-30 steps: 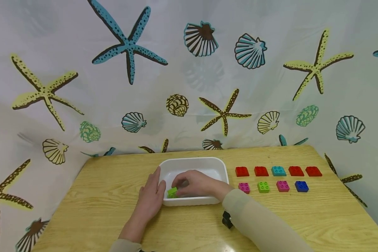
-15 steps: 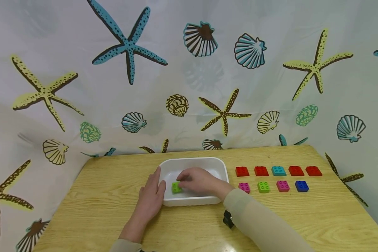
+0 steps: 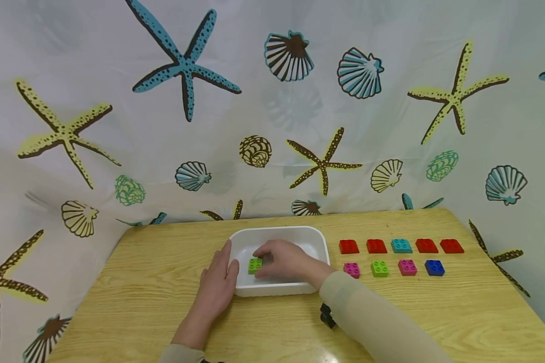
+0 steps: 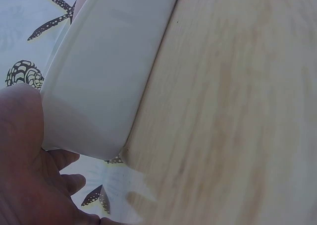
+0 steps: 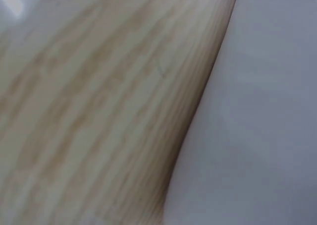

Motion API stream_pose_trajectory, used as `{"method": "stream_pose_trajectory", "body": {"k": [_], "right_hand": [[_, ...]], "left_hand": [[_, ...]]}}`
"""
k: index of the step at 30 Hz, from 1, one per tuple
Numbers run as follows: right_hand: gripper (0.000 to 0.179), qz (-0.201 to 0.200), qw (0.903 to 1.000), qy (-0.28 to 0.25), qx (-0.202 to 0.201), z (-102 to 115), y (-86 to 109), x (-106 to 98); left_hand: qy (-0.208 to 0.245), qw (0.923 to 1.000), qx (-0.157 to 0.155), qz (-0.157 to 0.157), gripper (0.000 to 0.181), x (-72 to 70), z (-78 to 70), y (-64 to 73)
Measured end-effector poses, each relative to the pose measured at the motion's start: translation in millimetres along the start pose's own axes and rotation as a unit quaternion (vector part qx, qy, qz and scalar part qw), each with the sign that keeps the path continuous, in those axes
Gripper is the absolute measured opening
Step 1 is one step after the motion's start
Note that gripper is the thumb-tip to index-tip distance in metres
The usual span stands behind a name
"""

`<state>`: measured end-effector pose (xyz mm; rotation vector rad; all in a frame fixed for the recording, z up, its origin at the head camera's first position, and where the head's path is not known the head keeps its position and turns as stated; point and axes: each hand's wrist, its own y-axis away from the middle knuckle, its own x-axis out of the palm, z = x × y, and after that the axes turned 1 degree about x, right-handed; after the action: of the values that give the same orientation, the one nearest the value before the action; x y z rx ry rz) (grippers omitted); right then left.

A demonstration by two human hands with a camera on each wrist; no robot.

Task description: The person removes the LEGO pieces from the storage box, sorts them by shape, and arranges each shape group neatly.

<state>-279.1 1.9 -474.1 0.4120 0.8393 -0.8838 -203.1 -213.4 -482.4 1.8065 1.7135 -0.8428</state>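
Observation:
A white tray [image 3: 277,289] sits on the wooden table, with a lime-green toy building brick [image 3: 255,265] inside near its left end. My right hand [image 3: 286,259] reaches into the tray from the right and holds this brick between thumb and index finger, studs facing up. At the tray's left end my left hand [image 3: 218,280] rests with straight fingers along the outer wall, thumb by the near corner. The left wrist view shows the left hand [image 4: 25,155] against the tray's outer wall [image 4: 104,76]. Only table and the tray's wall [image 5: 247,111] fill the right wrist view; the hand is hidden there.
Right of the tray lie two rows of bricks: a back row of red bricks [image 3: 376,246] with one light blue brick [image 3: 401,246], and a front row of pink [image 3: 407,267], green [image 3: 379,268] and dark blue [image 3: 434,267] ones. A patterned cloth [image 3: 272,186] hangs behind the table [image 3: 163,262].
The green brick has moved slightly right and back inside the tray, turning from tilted to studs up, with my right hand's fingers shifting around it. My left hand has stayed in place.

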Motion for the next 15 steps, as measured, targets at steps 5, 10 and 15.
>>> {"method": "stream_pose_trajectory", "body": {"k": [5, 10, 15], "right_hand": [[0.052, -0.006, 0.9990, 0.042, -0.014, 2.0, -1.2, 0.0], [0.047, -0.008, 0.9981, 0.060, -0.015, 1.2, -3.8, 1.3], [0.043, -0.008, 0.9982, 0.058, -0.014, 3.1, -3.6, 1.2]], "left_hand": [[-0.002, 1.0000, 0.000, -0.001, 0.064, 0.2, -0.1, -0.2], [-0.005, 1.0000, 0.002, -0.002, 0.064, -0.1, -0.2, -0.4], [-0.002, 1.0000, 0.001, -0.001, 0.064, -0.3, -0.5, -0.2]]}}
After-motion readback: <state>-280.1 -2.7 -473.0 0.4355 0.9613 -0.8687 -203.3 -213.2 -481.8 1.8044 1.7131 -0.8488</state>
